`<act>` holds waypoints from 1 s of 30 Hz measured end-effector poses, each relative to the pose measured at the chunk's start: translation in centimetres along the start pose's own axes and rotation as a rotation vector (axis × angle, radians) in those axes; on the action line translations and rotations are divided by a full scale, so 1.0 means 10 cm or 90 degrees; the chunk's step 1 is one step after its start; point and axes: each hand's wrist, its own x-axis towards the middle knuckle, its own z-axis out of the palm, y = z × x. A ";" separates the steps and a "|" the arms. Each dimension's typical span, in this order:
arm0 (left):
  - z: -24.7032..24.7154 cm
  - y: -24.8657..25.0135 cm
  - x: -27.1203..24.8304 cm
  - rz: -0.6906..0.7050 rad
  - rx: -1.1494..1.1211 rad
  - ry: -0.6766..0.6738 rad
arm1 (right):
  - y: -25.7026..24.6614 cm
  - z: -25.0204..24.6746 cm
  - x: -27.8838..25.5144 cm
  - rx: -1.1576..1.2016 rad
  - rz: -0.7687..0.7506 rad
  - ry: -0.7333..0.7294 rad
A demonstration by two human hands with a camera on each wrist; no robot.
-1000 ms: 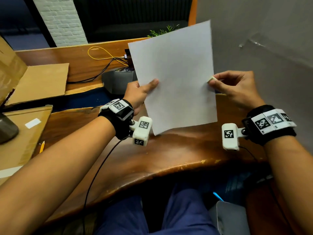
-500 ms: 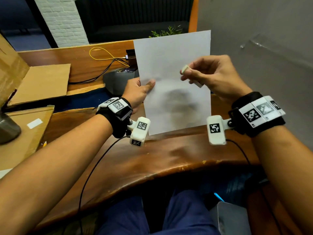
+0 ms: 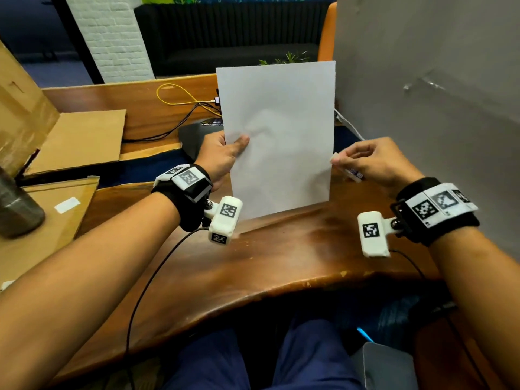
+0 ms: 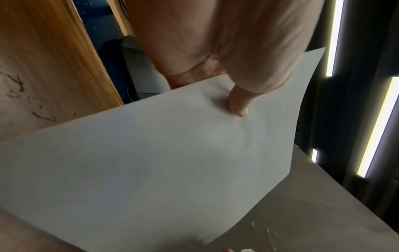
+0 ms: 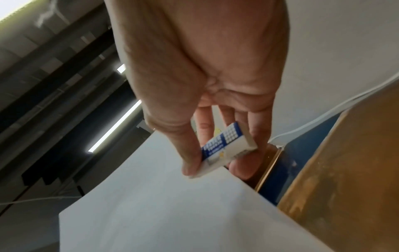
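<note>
A blank white sheet of paper [image 3: 277,136] stands upright above the wooden desk [image 3: 253,263]. My left hand [image 3: 222,156] pinches its left edge, thumb on the near face; the left wrist view shows the thumb [image 4: 237,104] pressed on the sheet [image 4: 151,162]. My right hand [image 3: 368,160] holds a small white eraser with a blue sleeve [image 5: 226,148] between thumb and fingers, right at the paper's right edge [image 5: 172,204]. In the head view the eraser [image 3: 347,170] pokes out from under the fingers.
A grey partition wall [image 3: 422,94] stands close on the right. Flat cardboard pieces [image 3: 78,139] lie at the left, with a dark metal cup [image 3: 17,209] at the left edge. Cables [image 3: 180,108] and a dark device [image 3: 197,136] sit behind the paper.
My right hand with the eraser went from the paper's right edge to in front of its middle, then back down to the right edge. The sheet now stands straighter.
</note>
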 end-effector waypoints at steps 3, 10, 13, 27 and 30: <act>0.00 0.02 0.00 0.004 0.002 -0.017 | -0.09 -0.05 0.03 0.015 -0.046 0.034; 0.08 0.14 0.01 0.013 -0.035 -0.022 | -0.17 -0.06 0.14 0.090 -0.066 0.020; 0.15 0.13 0.03 -0.017 -0.011 0.000 | -0.21 -0.09 0.22 0.102 -0.099 0.099; 0.81 -0.12 0.26 -0.126 0.159 0.042 | -0.33 -0.33 0.47 -0.233 -0.217 0.355; 0.98 -0.31 0.38 -0.176 0.207 0.006 | -0.08 -0.28 0.49 -0.213 -0.137 0.182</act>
